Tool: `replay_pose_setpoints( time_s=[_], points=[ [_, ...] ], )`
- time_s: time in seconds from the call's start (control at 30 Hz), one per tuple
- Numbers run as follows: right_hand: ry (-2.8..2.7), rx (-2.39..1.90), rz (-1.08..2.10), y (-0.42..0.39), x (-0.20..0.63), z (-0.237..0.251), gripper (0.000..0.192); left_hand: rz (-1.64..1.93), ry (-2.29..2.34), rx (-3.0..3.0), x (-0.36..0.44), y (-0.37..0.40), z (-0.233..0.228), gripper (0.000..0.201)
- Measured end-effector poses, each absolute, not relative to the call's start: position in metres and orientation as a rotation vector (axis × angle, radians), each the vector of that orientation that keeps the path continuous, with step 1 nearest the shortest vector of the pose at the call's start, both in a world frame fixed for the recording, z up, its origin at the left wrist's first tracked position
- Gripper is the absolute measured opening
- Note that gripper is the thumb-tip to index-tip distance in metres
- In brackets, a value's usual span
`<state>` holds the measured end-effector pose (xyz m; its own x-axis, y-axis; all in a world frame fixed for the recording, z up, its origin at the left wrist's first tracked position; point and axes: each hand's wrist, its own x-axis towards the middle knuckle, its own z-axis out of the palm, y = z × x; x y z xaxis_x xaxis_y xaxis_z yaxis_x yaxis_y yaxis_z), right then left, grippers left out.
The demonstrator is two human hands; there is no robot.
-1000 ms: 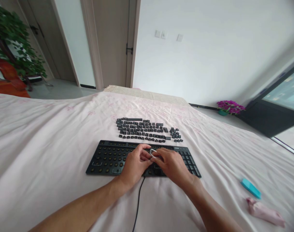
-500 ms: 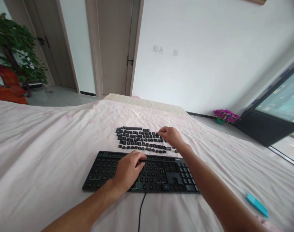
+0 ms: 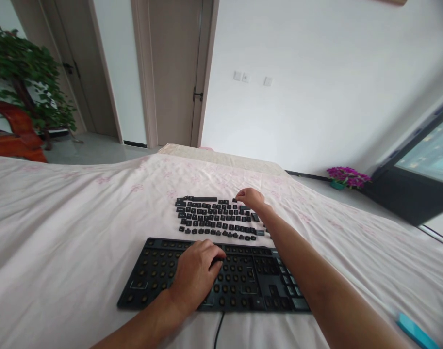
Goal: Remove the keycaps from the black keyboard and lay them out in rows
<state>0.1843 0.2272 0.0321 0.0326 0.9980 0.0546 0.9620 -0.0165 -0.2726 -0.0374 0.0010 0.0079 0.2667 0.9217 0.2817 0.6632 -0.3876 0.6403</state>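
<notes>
A black keyboard, most of its key caps off and its key posts bare, lies on the sheet. Over its middle rests my left hand, fingers curled toward the thumb; a dark patch shows between them, and whether it is a held piece or the keyboard behind is unclear. Beyond the keyboard, loose black key caps are laid out in rows, with a long space bar in the farthest row. My right hand pinches a small key cap at the right end of that row, at sheet level.
A cable runs from the keyboard toward me. On the right lies a bright blue object. The pale floral sheet is wrinkled. Farther off are a door, a leafy plant, a wooden chair and purple flowers.
My right hand has shifted from the right side of the rows to the farthest row, with a key cap now showing at its fingertips. My left hand stays over the keyboard; the view has tilted slightly.
</notes>
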Motion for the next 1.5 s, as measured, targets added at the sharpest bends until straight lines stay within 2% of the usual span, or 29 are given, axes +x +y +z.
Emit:
replay_pose_setpoints(
  time_s=[1.2, 1.4, 1.5],
  points=[
    [-2.000, -2.004, 0.347, 0.223, 0.181, 0.028, 0.019, 0.871, 1.451, 2.232, -0.036, 0.000, 0.005, 0.015],
    [-1.944, -1.897, 0.320, 0.190, 0.183, 0.059, 0.050, 0.849, 1.447, 2.284, -0.038, -0.002, 0.006, 0.014],
    [-1.898, -1.659, 0.280, 0.152, 0.191, 0.080, 0.060, 0.829, 1.448, 2.312, -0.039, -0.003, 0.005, 0.015]
  ],
)
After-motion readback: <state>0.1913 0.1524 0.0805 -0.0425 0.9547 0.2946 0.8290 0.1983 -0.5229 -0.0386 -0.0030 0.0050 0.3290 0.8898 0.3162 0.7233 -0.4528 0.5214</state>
